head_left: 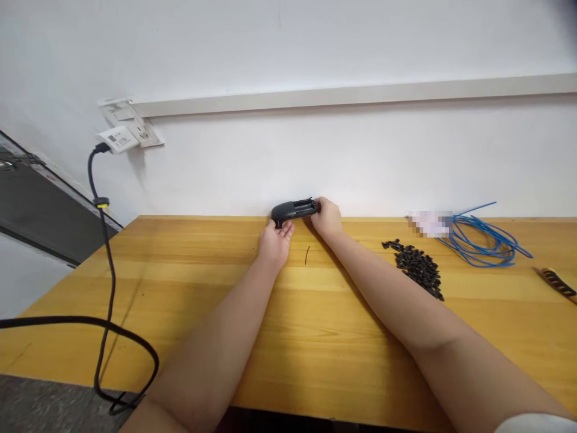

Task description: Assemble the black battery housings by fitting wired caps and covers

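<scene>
Near the back edge of the wooden table, both my hands hold a black handheld device [286, 210] with a rounded left end. A long recessed slot shows along its top right part; I cannot make out what kind of device it is. My left hand [274, 243] grips the rounded end from below, its fingertips curled under it. The right end is pinched in my right hand [329, 216], whose fingers are partly hidden behind it. On the table just in front of the device lies a short thin black strip [307, 255].
Right of my right forearm lie a heap of small black pieces [419, 269], a coil of blue cable [489, 246], a blurred-out pale item [430, 224] and a knife-like handle [559, 281]. A black power cable [110, 258] hangs at left from the wall plug [119, 139].
</scene>
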Tool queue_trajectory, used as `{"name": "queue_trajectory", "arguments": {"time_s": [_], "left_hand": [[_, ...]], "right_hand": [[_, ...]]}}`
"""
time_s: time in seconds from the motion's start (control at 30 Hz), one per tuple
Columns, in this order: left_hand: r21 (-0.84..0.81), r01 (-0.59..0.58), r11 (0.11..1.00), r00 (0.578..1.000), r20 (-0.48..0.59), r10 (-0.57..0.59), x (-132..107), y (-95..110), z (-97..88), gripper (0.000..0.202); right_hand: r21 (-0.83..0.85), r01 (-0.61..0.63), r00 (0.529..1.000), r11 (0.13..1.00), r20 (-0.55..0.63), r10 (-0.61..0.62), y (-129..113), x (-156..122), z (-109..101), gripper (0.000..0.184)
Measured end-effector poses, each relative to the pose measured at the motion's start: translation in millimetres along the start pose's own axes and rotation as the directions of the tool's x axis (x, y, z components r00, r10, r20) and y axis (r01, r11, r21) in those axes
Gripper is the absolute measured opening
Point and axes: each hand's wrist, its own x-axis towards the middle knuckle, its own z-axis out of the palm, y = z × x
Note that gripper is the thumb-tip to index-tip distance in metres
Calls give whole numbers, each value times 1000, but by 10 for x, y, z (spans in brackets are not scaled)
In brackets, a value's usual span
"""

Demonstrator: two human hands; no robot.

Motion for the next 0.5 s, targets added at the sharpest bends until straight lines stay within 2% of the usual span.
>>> {"name": "queue_trajectory", "arguments": {"time_s": [0.17,0.3,0.37,0.43,0.5], "left_hand": [[40,29,999,997,66,-31,-202,-52,-44,27],[27,40,999,985,167,-44,-314,-39,-17,25],[4,44,999,977,209,-44,-321,-9,-3,23],[-39,38,999,973,231,-28,-281,51,0,23],[-102,12,995,974,227,12,-201,140,-8,26]], "right_hand": [[134,85,989,987,-129,-68,-80,-30,-46,37],[125,121,977,985,-191,-95,-194,-22,-187,33],[83,123,989,989,-98,-114,-248,15,-321,33],[23,139,985,990,101,-141,-312,54,-474,35],[-49,171,933,984,328,-146,-396,49,-596,37]]}}
